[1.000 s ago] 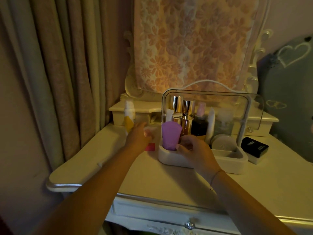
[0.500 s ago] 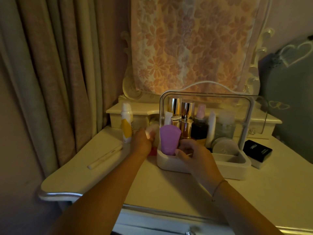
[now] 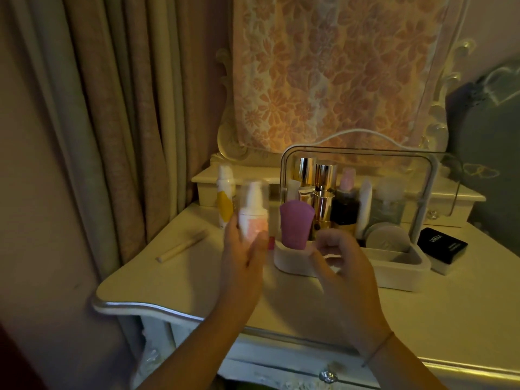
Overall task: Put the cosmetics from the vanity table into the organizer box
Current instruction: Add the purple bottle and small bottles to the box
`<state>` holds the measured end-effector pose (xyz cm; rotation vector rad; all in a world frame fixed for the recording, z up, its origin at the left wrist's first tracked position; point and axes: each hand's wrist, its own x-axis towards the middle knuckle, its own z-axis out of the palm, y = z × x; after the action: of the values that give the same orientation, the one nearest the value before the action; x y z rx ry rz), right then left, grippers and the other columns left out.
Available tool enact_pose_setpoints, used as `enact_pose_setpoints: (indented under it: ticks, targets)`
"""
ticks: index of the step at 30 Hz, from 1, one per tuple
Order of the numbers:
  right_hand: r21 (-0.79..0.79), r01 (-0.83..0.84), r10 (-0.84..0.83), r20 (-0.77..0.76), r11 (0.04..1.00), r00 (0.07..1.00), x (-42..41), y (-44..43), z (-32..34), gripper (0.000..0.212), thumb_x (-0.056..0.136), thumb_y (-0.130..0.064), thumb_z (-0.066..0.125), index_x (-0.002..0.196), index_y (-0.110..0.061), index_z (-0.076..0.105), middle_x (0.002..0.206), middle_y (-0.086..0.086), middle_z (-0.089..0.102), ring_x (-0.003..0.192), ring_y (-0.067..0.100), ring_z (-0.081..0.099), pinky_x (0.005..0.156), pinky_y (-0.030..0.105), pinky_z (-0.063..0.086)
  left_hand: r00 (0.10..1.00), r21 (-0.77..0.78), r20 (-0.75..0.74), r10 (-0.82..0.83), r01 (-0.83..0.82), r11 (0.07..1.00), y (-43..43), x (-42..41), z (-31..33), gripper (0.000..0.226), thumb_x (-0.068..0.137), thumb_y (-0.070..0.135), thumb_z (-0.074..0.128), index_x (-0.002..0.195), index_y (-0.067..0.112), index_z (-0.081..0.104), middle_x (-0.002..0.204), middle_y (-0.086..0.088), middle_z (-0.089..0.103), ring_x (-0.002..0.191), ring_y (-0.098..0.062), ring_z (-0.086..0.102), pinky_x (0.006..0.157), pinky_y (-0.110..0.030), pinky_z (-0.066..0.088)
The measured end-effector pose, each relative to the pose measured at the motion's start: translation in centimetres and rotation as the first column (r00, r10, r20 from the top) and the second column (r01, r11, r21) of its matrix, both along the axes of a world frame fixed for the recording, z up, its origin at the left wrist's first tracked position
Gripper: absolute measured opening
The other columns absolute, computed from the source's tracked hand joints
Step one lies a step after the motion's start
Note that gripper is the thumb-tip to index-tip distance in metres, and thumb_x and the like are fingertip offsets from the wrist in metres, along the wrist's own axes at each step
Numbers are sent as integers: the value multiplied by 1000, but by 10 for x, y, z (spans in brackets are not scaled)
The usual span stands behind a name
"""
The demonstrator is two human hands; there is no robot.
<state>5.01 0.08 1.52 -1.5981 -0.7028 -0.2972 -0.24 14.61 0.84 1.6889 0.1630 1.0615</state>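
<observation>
My left hand (image 3: 242, 256) grips a white and pink pump bottle (image 3: 252, 212) with a clear cap, held upright above the table left of the organizer box (image 3: 394, 273). My right hand (image 3: 342, 263) hovers in front of the box with fingers loosely curled, holding nothing. The white box with its raised clear lid holds a purple tube (image 3: 295, 224), gold-capped bottles (image 3: 323, 192), a dark bottle (image 3: 344, 205) and a round compact (image 3: 387, 235). Outside the box stand a white and yellow bottle (image 3: 225, 198), a slim stick (image 3: 183, 245) and a black case (image 3: 442, 245).
The cream vanity table (image 3: 168, 282) has a curved silver-trimmed front edge and a drawer knob (image 3: 327, 376) below. A cloth-covered mirror (image 3: 332, 71) rises behind the box. Curtains (image 3: 98, 108) hang at the left. A small pink item (image 3: 271, 243) lies beside the box.
My left hand has lifted the pump bottle up from beside the box. My right hand has drawn back from the box's front compartment and now hovers free.
</observation>
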Motion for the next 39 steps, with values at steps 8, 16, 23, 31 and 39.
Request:
enact_pose_setpoints:
  ticks: [8, 16, 23, 31, 39]
  targets:
    - [101, -322, 337, -261, 941, 905, 1, -1, 16, 44, 72, -33, 73, 114, -32, 61, 101, -10, 71, 92, 5, 66, 71, 21, 55, 920, 64, -92, -381, 387, 920, -33, -8, -3, 49, 91, 21, 55, 129, 46, 37, 116, 23, 60, 107, 0, 59, 82, -24, 52]
    - [117, -150, 174, -234, 982, 957, 34, -13, 30, 38, 78, -12, 73, 113, -17, 59, 102, -1, 69, 85, 5, 67, 64, 13, 52, 942, 510, -193, 274, -143, 849, 64, -1, 1, 34, 90, 36, 46, 124, 31, 50, 120, -2, 57, 115, -21, 50, 95, -30, 41]
    - [-7, 28, -29, -161, 1000, 987, 68, -15, 19, 48, 77, -19, 75, 122, -15, 57, 104, -3, 66, 94, 10, 63, 66, 13, 50, 364, 551, -718, 593, -224, 804, 177, -4, -34, 59, 96, 37, 35, 145, 8, 20, 150, -17, 26, 136, -37, 23, 111, -47, 21]
    - [-83, 32, -45, -158, 996, 986, 82, -6, 15, 47, 75, -24, 76, 117, -22, 55, 96, -12, 64, 88, 3, 60, 62, 12, 47, 627, 528, -515, 585, -306, 793, 166, -4, -33, 34, 90, 5, 50, 123, 0, 55, 124, -27, 54, 110, -44, 50, 92, -46, 42]
    - [-223, 95, -124, -121, 970, 985, 80, -2, 8, 53, 73, -28, 78, 119, -18, 53, 102, -2, 63, 86, 11, 60, 61, 15, 45, 647, 526, -485, 589, -322, 787, 158, -3, -29, 33, 88, 0, 49, 120, 0, 58, 122, -26, 58, 111, -42, 51, 91, -44, 41]
